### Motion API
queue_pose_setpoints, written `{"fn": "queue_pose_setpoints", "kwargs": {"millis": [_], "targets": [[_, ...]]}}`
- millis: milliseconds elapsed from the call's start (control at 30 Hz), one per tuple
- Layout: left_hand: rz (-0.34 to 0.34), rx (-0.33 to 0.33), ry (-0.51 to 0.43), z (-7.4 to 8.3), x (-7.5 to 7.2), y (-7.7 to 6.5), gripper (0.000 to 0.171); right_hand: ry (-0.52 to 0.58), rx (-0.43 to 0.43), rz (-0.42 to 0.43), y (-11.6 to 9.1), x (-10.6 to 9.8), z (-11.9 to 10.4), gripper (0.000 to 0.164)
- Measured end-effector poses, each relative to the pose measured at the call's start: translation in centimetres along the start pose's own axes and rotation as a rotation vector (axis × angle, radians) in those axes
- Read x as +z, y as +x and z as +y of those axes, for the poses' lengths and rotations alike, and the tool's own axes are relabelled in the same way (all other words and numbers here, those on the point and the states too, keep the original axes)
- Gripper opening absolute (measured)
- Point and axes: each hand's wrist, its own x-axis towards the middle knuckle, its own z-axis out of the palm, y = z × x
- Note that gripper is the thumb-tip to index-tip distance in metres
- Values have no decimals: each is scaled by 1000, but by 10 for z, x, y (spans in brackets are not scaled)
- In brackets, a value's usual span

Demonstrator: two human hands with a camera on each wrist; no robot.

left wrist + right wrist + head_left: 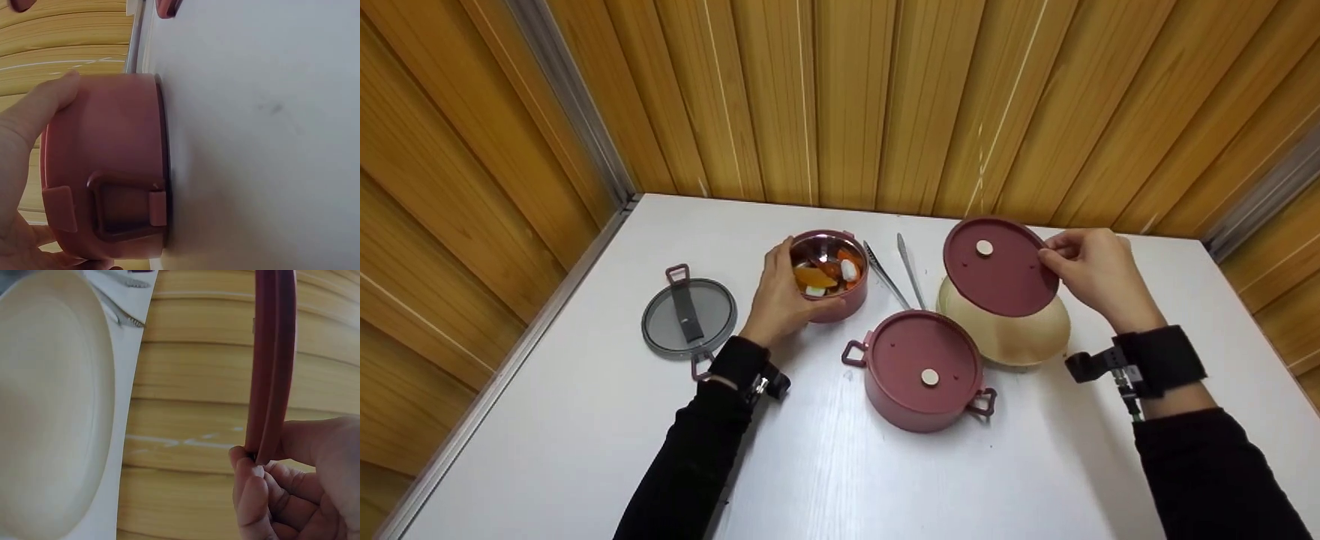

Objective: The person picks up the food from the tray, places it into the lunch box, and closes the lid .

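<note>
My left hand (pixel 776 296) grips a small dark red pot (pixel 112 129) from its left side, thumb and fingers spread round its wall. The pot stands on the table, and its shiny steel inside holds several pieces of orange, yellow and white food (pixel 817 277). On the right, my right hand (pixel 1095 270) pinches the edge of a round dark red lid (pixel 1001 262) between thumb and fingers. That lid is tilted in the air above a cream plate (pixel 50 416), its pale button showing. In the right wrist view the lid (pixel 271 365) appears edge-on.
A dark red pot (pixel 915 412) with side handles and its lid on stands in front, at the middle. Metal tongs (pixel 913 270) lie behind it. At left is a grey round lid (pixel 656 319) with hinged handles. A wood-panelled wall (pixel 847 97) rises behind the table.
</note>
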Motion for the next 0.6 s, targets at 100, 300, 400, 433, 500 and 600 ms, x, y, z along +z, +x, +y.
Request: {"fn": "queue_pose_setpoints", "kwargs": {"millis": [100,300,400,433,500,600], "targets": [[15,21,8,1,3,-3,132,15,-22,-17,4,7,-13,23],[39,79,-10,3,9,-12,127,55,-65,-45,14,25,-38,20],[12,94,-14,6,7,-16,125,67,-75,-58,19,35,-50,20],[-1,97,-11,7,5,-18,125,67,-77,-63,21,38,-53,20],[-42,79,8,11,-1,-21,128,69,-76,-72,25,45,-61,20],[-93,61,39,19,-14,-25,134,73,-74,-86,32,55,-73,21]]}}
